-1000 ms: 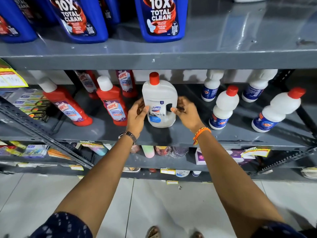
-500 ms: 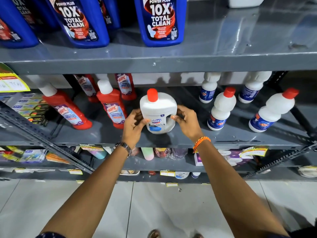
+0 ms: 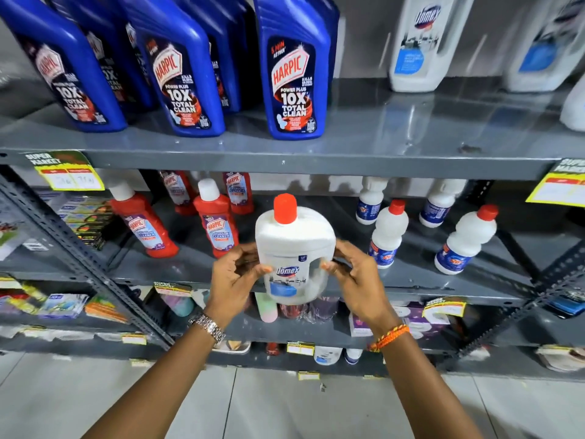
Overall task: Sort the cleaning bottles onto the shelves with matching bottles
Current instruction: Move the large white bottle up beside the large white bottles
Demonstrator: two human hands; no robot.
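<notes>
Holding a white Domex bottle (image 3: 295, 248) between both palms, the person stands facing the racks with the job plainly unfinished. The left hand (image 3: 235, 278) presses on the bottle's left flank and the right hand (image 3: 354, 274) on its right, fingers curled round the lower body near the label, so both are gripping it. It hangs upright in the air in front of the middle shelf (image 3: 411, 280), clear of the steel, red cap up.

It does not belong at that level, I'd say. The middle shelf carries red Harpic bottles (image 3: 217, 228) on the left and small white bottles (image 3: 387, 236) with blue labels on the right (a different brand, as far as the blur allows). Its matches look to be the big white Domex jugs (image 3: 418, 42) on the right of the top shelf (image 3: 380, 131), beside the row of blue Harpic bottles (image 3: 294, 77). There is bare steel in front of those jugs, room enough for one more.

So: this bottle is picked up but not yet placed, and the lift to the top right remains. The other groups in view already sit with their own kind; whether strays wait on the lower shelves, I cannot tell from here.
</notes>
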